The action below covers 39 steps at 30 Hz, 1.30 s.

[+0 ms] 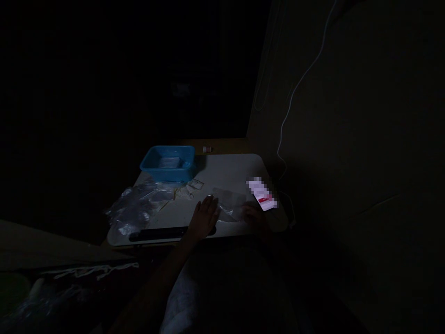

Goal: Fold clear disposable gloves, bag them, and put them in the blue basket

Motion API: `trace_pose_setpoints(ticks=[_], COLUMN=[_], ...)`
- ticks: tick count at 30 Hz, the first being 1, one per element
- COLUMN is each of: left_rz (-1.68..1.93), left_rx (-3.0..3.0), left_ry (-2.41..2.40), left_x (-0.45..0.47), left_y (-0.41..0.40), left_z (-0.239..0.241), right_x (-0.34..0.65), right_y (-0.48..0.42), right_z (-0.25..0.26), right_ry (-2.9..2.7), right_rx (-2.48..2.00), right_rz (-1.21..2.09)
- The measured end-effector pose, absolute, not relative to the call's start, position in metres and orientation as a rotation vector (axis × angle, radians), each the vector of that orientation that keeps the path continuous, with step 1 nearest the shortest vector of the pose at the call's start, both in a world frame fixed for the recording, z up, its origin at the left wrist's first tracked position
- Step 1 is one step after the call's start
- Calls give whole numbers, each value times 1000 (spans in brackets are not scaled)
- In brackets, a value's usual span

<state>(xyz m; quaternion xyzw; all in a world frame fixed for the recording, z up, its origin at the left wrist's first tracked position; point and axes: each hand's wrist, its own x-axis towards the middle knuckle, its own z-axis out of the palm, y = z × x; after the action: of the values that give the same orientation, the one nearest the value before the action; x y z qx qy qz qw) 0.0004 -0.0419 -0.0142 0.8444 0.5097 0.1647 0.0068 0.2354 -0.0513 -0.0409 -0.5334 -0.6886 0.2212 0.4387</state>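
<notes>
A clear plastic bag [227, 204] lies flat on the white tabletop [229, 167], between my two hands. My left hand [204, 215] rests at the bag's left edge, palm down, with its fingers stretched out. At the right end of the bag is my right hand [255, 217], so deep in shadow that I cannot make out how its fingers lie. Just beyond the right hand a lit phone [261, 194] lies on the table. Crumpled clear plastic [134, 206] is heaped at the table's left side.
A blue basket [168, 174] with something pale inside stands at the back left. Behind the table sits a small bottle [207, 149]. A black bar [156, 233] runs along the front edge. A white cable [290, 99] hangs down the right wall. The room is very dark.
</notes>
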Motion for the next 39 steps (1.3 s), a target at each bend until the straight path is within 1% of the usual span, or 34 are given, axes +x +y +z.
trace_pose_setpoints(ticks=[4, 10, 20, 27, 39], left_rz=[522, 458, 368, 318, 269], left_rx=[2630, 2646, 2724, 2765, 2759], left_ry=[1633, 1669, 1727, 1761, 1774], left_x=[1, 4, 5, 5, 7], left_y=[-41, -40, -41, -41, -42], left_z=[-15, -16, -16, -16, -14], right_x=[231, 232, 237, 235, 235], right_y=[-49, -55, -58, -67, -70], right_z=[-38, -30, -37, -25, -18], right_ry=[-1671, -1702, -1670, -1666, -1588], right_rx=[-1403, -1445, -1491, -1483, -1570], right_rz=[579, 493, 434, 633, 647])
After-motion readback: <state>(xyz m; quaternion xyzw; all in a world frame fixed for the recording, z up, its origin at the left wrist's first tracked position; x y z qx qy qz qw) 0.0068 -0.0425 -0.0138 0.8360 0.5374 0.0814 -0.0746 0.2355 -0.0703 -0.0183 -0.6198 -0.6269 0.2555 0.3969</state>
